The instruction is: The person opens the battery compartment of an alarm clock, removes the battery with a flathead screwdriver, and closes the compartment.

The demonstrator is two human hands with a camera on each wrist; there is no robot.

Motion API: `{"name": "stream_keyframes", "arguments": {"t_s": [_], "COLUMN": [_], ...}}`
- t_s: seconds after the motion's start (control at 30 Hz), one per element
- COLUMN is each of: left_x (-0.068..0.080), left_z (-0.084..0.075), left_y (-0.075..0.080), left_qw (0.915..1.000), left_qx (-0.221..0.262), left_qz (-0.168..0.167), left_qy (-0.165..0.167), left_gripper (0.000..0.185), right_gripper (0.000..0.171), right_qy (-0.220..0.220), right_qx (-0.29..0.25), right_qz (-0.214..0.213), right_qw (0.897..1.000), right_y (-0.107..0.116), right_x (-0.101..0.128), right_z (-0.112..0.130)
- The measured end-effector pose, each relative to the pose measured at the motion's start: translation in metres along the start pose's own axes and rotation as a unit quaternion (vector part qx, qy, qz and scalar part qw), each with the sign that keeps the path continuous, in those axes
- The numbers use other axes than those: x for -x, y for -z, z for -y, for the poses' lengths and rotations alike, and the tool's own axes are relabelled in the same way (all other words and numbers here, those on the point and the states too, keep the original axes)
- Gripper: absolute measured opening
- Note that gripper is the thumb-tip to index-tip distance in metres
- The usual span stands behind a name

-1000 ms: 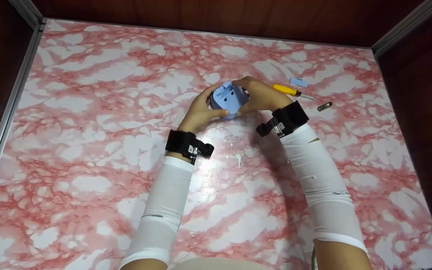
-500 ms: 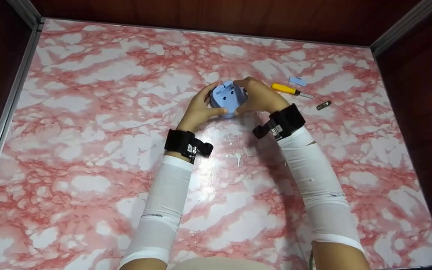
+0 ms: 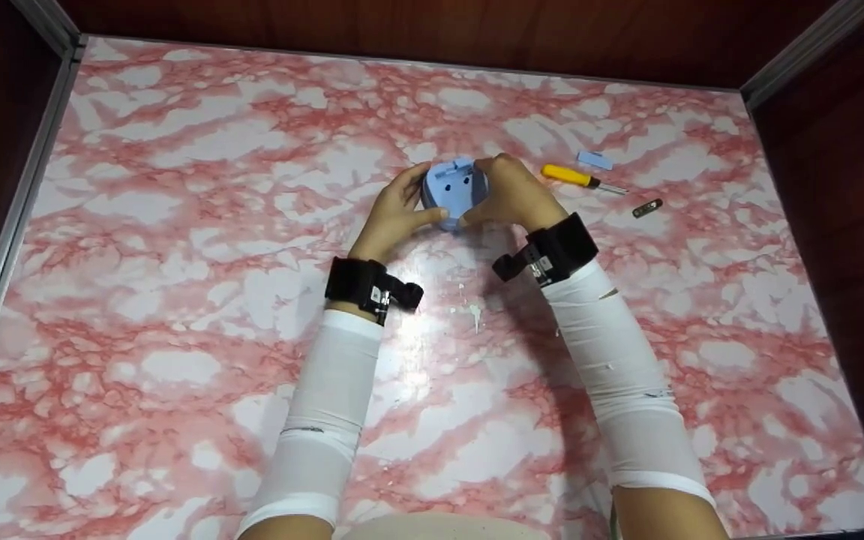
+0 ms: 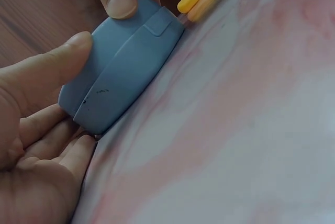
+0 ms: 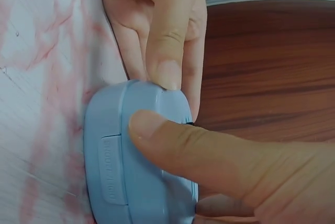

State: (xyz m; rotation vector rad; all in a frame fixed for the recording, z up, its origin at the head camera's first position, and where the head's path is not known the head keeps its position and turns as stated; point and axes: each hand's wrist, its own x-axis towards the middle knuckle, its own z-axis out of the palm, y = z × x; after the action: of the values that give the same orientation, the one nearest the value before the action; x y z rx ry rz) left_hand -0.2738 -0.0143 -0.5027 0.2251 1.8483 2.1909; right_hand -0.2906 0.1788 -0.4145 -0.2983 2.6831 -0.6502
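A light blue plastic alarm clock (image 3: 464, 196) is held between both hands near the middle of the table, its face with two dark holes and an open slot turned up in the head view. My left hand (image 3: 394, 214) grips its left side, thumb on the near edge and fingers round the far side. On the right side my right hand (image 3: 514, 191) grips it, thumb close to the left thumb. A raised-letter button (image 5: 113, 170) shows on its rim in the right wrist view. Low over the table, the clock (image 4: 120, 72) hides much of the curled fingers.
To the right lie a yellow-handled screwdriver (image 3: 571, 176), a small blue plastic cover (image 3: 595, 160) and a small dark oblong piece (image 3: 647, 208). Dark wood-grain walls (image 3: 432, 30) border the red-and-white marbled table (image 3: 199, 225) at the back and sides.
The clock and both hands have shifted slightly left and away from the body, and the clock has turned a little. The right wrist has swung left and toward the body. Both grips stay.
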Motion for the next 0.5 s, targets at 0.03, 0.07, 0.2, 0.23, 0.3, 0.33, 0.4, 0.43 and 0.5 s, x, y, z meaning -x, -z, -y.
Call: {"name": "stream_keyframes", "arguments": {"t_s": [0.03, 0.07, 0.2, 0.23, 0.3, 0.33, 0.4, 0.43, 0.5], "left_x": [0.0, 0.0, 0.0, 0.0, 0.0, 0.0, 0.0, 0.0, 0.0], "left_z": [0.0, 0.0, -0.001, -0.001, -0.001, -0.001, -0.001, 0.0, -0.001], "left_y": [0.0, 0.0, 0.002, 0.003, 0.004, 0.004, 0.005, 0.005, 0.005], "left_qw": [1.0, 1.0, 0.9994, 0.9992, 0.9987, 0.9985, 0.9984, 0.9984, 0.9983], "left_qx": [0.0, 0.005, 0.024, 0.03, 0.035, 0.037, 0.034, 0.032, 0.031], "left_qz": [0.003, 0.007, 0.022, 0.026, 0.034, 0.037, 0.042, 0.044, 0.047], "left_qy": [-0.001, -0.001, 0.008, 0.011, 0.015, 0.017, 0.017, 0.016, 0.014], "left_gripper": [0.083, 0.082, 0.081, 0.081, 0.082, 0.082, 0.083, 0.083, 0.084], "right_gripper": [0.081, 0.079, 0.077, 0.074, 0.071, 0.07, 0.067, 0.067, 0.067], "right_qy": [-0.002, -0.003, -0.011, -0.014, -0.016, -0.017, -0.016, -0.015, -0.014], "right_qx": [-0.001, -0.002, -0.005, -0.005, -0.005, -0.005, -0.001, 0.002, 0.005], "right_qz": [-0.003, -0.006, -0.021, -0.025, -0.033, -0.037, -0.044, -0.046, -0.049], "right_qw": [1.0, 1.0, 1.0, 1.0, 0.999, 0.999, 0.999, 0.999, 0.999], "right_y": [-0.001, -0.001, -0.005, -0.006, -0.009, -0.01, -0.012, -0.013, -0.015], "right_x": [0.001, 0.001, 0.004, 0.005, 0.006, 0.007, 0.008, 0.008, 0.009], "right_z": [0.0, 0.001, 0.002, 0.002, 0.003, 0.003, 0.005, 0.006, 0.008]}}
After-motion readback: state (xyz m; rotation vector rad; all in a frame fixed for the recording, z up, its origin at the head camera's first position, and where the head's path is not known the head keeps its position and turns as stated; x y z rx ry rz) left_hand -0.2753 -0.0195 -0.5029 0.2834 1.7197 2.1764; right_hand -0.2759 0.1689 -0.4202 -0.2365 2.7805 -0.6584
